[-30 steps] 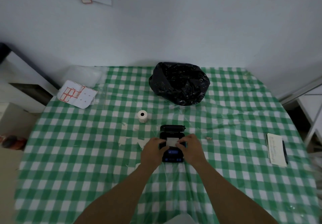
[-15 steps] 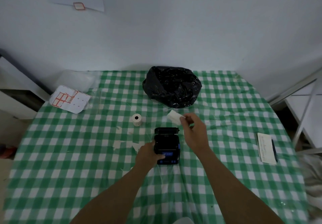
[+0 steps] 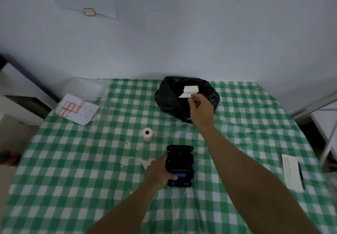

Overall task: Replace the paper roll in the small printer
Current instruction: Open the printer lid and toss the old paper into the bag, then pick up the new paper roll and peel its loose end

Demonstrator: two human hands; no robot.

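Observation:
The small black printer [image 3: 180,164] lies on the checked tablecloth with its lid open toward the far side. My left hand [image 3: 158,171] grips its left side, thumb on the blue front panel. My right hand [image 3: 200,108] is stretched out over the black rubbish bag [image 3: 169,95] at the back of the table. It pinches a white strip of paper [image 3: 189,91] above the bag's opening. A white paper roll [image 3: 147,134] stands on end a little beyond and left of the printer.
Small white paper scraps [image 3: 127,160] lie left of the printer. A sheet of red-edged labels [image 3: 76,109] sits at the back left beside clear plastic packaging. A notepad with a pen [image 3: 291,173] lies near the right table edge. The wall is close behind the bag.
My right hand lifted the white paper off the printer and carried it away to above the black bag. My left hand stayed on the printer.

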